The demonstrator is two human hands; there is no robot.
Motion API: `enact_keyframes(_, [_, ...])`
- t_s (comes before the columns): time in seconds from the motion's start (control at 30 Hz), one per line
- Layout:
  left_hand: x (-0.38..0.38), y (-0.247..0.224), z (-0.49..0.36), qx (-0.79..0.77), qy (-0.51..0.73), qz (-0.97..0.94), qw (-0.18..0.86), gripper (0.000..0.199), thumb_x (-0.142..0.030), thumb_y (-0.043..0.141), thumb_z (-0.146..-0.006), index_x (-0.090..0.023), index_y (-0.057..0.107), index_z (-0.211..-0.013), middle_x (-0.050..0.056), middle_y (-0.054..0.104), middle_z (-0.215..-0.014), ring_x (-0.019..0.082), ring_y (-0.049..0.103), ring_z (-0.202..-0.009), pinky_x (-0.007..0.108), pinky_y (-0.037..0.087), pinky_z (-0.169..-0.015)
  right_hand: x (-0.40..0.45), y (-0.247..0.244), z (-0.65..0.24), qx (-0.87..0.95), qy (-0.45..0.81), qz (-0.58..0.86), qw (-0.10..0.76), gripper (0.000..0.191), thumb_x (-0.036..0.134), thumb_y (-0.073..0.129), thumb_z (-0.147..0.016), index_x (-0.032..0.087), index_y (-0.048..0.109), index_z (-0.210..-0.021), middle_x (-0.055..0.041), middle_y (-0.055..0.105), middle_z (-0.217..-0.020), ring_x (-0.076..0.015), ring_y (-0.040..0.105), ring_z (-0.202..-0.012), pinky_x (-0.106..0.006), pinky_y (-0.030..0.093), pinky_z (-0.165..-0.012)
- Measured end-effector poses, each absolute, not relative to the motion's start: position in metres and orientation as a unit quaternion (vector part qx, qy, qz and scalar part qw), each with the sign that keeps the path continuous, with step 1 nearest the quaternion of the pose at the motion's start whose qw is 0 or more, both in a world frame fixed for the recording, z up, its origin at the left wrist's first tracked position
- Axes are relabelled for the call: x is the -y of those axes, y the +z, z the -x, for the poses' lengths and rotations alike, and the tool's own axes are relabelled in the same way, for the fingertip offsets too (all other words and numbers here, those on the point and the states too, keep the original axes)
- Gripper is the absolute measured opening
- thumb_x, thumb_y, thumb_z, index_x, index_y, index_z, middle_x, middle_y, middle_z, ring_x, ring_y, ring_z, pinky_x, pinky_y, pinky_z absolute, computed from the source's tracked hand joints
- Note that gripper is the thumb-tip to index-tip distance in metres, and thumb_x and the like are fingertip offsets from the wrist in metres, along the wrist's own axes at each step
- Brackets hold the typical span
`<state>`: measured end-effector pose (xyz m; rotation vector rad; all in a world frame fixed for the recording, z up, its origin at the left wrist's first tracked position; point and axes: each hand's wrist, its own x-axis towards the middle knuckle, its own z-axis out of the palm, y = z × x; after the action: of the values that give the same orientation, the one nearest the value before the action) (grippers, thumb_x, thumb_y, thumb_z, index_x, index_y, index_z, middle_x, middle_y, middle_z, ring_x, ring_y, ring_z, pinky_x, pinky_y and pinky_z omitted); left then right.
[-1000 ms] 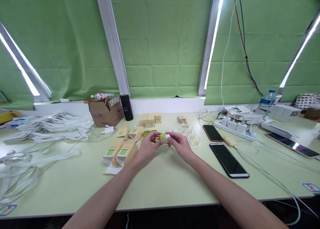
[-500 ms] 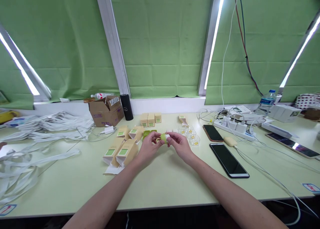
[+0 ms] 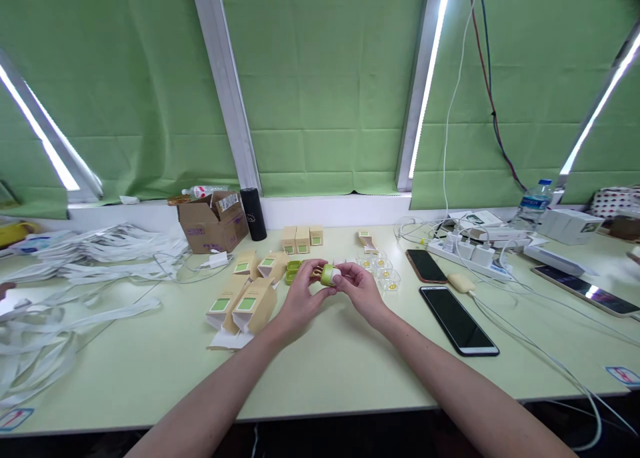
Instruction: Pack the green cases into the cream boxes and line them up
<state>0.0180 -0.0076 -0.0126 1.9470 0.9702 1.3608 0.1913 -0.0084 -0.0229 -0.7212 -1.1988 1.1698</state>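
A small green and white item is held between both hands above the middle of the table. My left hand has its fingers closed round the green end, where something thin and brownish shows near the fingertips. The white end is pinched by my right hand. Just left of my left hand lie green pieces, partly hidden by it. Clear round pieces with yellow centres sit beyond my right hand. Several open beige boxes with green labels lie to the left.
Small beige boxes stand behind the hands. A cardboard box and black cylinder stand at the back left, white straps at left. To the right are phones, a power strip and cables.
The item has turned a little and shows more of its green part. My left fingers have shifted round it. Part of another person's hand has appeared at the far right edge.
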Motion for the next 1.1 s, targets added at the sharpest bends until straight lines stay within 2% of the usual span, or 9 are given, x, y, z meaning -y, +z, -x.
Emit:
enact_keyframes(0.17, [0.007,-0.015,-0.017,-0.349,0.51,-0.741,0.265,0.04,-0.034,0.074,-0.091,-0.025,0.063,-0.128,0.011,0.062,-0.133,0.026,0.063,-0.118,0.04,0.055,-0.099,0.008,-0.024,-0.191,0.51,0.539,0.291,0.603,0.048,0.051,0.093,-0.069,0.02,0.066,-0.094,-0.0025,0.075,-0.084,-0.0166,0.07,-0.066,-0.035,0.063,-0.068])
enact_keyframes(0.3, [0.007,-0.011,-0.017,-0.343,0.515,-0.714,0.327,0.052,-0.043,0.071,-0.093,-0.023,0.057,-0.14,0.013,0.063,-0.138,0.026,0.064,-0.12,0.04,0.054,-0.102,0.007,-0.026,-0.192,0.549,0.505,0.291,0.599,0.047,0.054,0.088,-0.075,0.021,0.066,-0.098,-0.0017,0.071,-0.082,-0.017,0.069,-0.068,-0.034,0.062,-0.066])
enact_keyframes(0.4, [0.006,-0.005,-0.015,-0.331,0.517,-0.678,0.404,0.059,-0.047,0.072,-0.091,-0.019,0.055,-0.141,0.014,0.068,-0.129,0.025,0.066,-0.115,0.039,0.055,-0.099,0.011,-0.026,-0.195,0.612,0.376,0.334,0.61,0.044,0.047,0.086,-0.079,0.022,0.066,-0.11,-0.0057,0.07,-0.103,-0.0167,0.069,-0.076,-0.033,0.062,-0.067])
enact_keyframes(0.5, [0.007,0.002,-0.013,-0.332,0.493,-0.671,0.443,0.053,-0.05,0.072,-0.09,-0.016,0.063,-0.13,0.011,0.071,-0.114,0.022,0.067,-0.097,0.034,0.056,-0.085,0.017,-0.025,-0.199,0.696,0.193,0.354,0.594,0.045,0.034,0.08,-0.086,0.026,0.063,-0.127,-0.0106,0.062,-0.127,-0.0183,0.069,-0.086,-0.035,0.063,-0.073])
enact_keyframes(0.57, [0.008,0.004,-0.013,-0.329,0.476,-0.677,0.454,0.047,-0.052,0.072,-0.09,-0.017,0.068,-0.121,0.008,0.071,-0.105,0.019,0.064,-0.085,0.031,0.054,-0.078,0.02,-0.025,-0.201,0.741,0.1,0.349,0.565,0.042,0.03,0.072,-0.093,0.027,0.061,-0.133,-0.0123,0.06,-0.134,-0.0207,0.07,-0.092,-0.037,0.064,-0.075])
enact_keyframes(0.63, [0.009,0.004,-0.014,-0.32,0.469,-0.681,0.463,0.045,-0.054,0.072,-0.089,-0.017,0.071,-0.115,0.007,0.07,-0.102,0.017,0.061,-0.081,0.03,0.053,-0.075,0.021,-0.025,-0.202,0.766,0.046,0.346,0.539,0.038,0.028,0.066,-0.098,0.028,0.061,-0.135,-0.0127,0.061,-0.137,-0.0238,0.071,-0.102,-0.038,0.065,-0.077])
enact_keyframes(0.73, [0.009,0.001,-0.016,-0.306,0.463,-0.682,0.476,0.047,-0.056,0.074,-0.088,-0.017,0.071,-0.114,0.008,0.069,-0.103,0.016,0.058,-0.08,0.029,0.051,-0.073,0.021,-0.026,-0.202,0.778,0.015,0.341,0.527,0.033,0.027,0.062,-0.101,0.027,0.062,-0.134,-0.0126,0.066,-0.138,-0.0269,0.07,-0.117,-0.038,0.067,-0.081])
enact_keyframes(0.83, [0.007,-0.003,-0.016,-0.295,0.459,-0.684,0.484,0.049,-0.057,0.073,-0.088,-0.016,0.071,-0.116,0.009,0.068,-0.105,0.016,0.057,-0.079,0.03,0.052,-0.075,0.02,-0.027,-0.202,0.786,0.001,0.327,0.525,0.031,0.025,0.059,-0.102,0.026,0.062,-0.133,-0.0126,0.069,-0.136,-0.0278,0.068,-0.125,-0.04,0.068,-0.086])
enact_keyframes(1.1, [0.001,-0.012,-0.011,-0.304,0.447,-0.688,0.484,0.057,-0.055,0.071,-0.092,-0.019,0.068,-0.135,0.009,0.072,-0.105,0.017,0.06,-0.079,0.033,0.053,-0.08,0.02,-0.029,-0.202,0.795,-0.029,0.315,0.518,0.033,0.02,0.055,-0.104,0.024,0.06,-0.136,-0.0132,0.07,-0.136,-0.0266,0.072,-0.12,-0.042,0.067,-0.089])
